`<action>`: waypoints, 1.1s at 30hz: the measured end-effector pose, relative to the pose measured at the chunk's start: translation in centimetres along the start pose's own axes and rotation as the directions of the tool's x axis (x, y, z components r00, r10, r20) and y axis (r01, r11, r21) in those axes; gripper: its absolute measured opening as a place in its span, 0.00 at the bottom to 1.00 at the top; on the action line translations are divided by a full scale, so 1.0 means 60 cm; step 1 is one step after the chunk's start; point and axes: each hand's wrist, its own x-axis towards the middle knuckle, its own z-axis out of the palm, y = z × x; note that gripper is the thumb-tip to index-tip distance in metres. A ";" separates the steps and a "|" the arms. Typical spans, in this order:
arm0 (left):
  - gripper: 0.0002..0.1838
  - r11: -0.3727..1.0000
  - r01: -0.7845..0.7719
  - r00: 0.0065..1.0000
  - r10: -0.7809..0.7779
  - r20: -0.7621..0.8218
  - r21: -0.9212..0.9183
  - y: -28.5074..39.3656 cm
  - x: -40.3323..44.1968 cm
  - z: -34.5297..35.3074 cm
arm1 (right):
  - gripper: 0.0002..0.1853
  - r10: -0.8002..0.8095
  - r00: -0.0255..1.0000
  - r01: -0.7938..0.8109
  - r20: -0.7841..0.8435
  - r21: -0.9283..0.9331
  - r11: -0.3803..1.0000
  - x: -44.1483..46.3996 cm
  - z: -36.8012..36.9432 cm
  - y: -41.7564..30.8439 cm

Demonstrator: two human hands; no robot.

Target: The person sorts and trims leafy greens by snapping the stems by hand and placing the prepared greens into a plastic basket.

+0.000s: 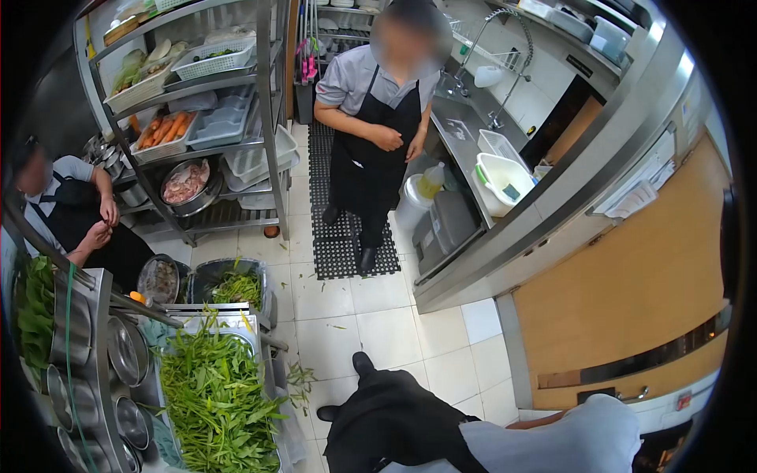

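Observation:
Neither of my hands shows. At the bottom are my black apron [394, 418] and my grey sleeve [560, 441]. A short stretch of my right forearm [538, 422] appears beyond the sleeve, and its hand is hidden. Left of my legs, a heap of leafy green vegetables [217, 394] fills a large tray, with some stems hanging over its right side. Just behind that tray stands a lined bin [272, 296] holding green stems and trimmings.
One person [378, 118] stands on the black rubber mat [319, 197] ahead; another person [67, 205] sits at left. A metal shelf rack [264, 142] holds carrots [164, 130] and a bowl of meat [185, 185]. Right are a sink counter [465, 162] and a wooden door [631, 292].

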 end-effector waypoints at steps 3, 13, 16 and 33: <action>0.25 1.000 0.007 1.000 -0.007 -0.013 -0.017 -0.003 0.014 -0.002 | 0.26 0.003 1.000 -0.005 -0.030 -0.041 0.999 -0.006 0.014 -0.020; 0.24 0.997 0.013 0.998 -0.018 -0.067 -0.075 -0.018 0.037 -0.003 | 0.28 0.016 0.991 -0.041 -0.132 -0.195 0.980 -0.007 0.060 -0.085; 0.24 0.996 0.012 0.996 -0.020 -0.082 -0.090 -0.021 0.043 -0.004 | 0.28 0.022 0.988 -0.059 -0.156 -0.238 0.969 -0.003 0.069 -0.104; 0.21 0.988 0.042 0.987 -0.064 -0.146 -0.148 -0.044 0.053 -0.010 | 0.31 -0.045 0.888 -0.266 -0.457 -0.593 0.760 0.048 0.081 -0.237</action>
